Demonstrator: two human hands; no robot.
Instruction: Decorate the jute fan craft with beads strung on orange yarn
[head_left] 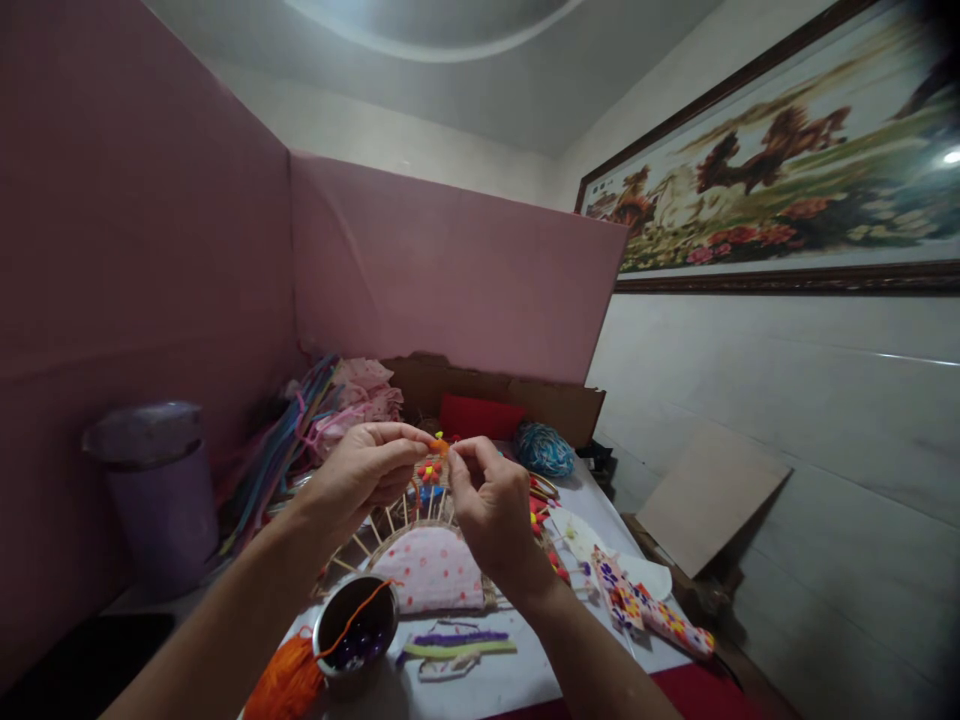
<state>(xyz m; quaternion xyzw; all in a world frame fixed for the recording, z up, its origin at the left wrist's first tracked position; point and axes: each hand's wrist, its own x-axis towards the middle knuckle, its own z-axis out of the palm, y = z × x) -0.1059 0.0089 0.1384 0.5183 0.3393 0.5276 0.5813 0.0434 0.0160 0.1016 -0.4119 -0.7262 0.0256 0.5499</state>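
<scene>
While each thumb and forefinger pinch together, a tiny orange-and-yellow fuzzy piece sits between the left hand and right hand.
Probably lifted for finer control, it hangs beyond a half-round, red-dotted white cloth pad edged by pale wooden sticks; nearer, a round metal bowl stands beside fluffy orange yarn, perhaps for easy reach.

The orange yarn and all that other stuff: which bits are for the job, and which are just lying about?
Probably for the job:
- small orange piece, between left hand and right hand
- orange yarn, its strand over the bowl
- spotted cloth, ringed by sticks

Seemingly just lying about:
- blue yarn ball
- purple bin
</scene>
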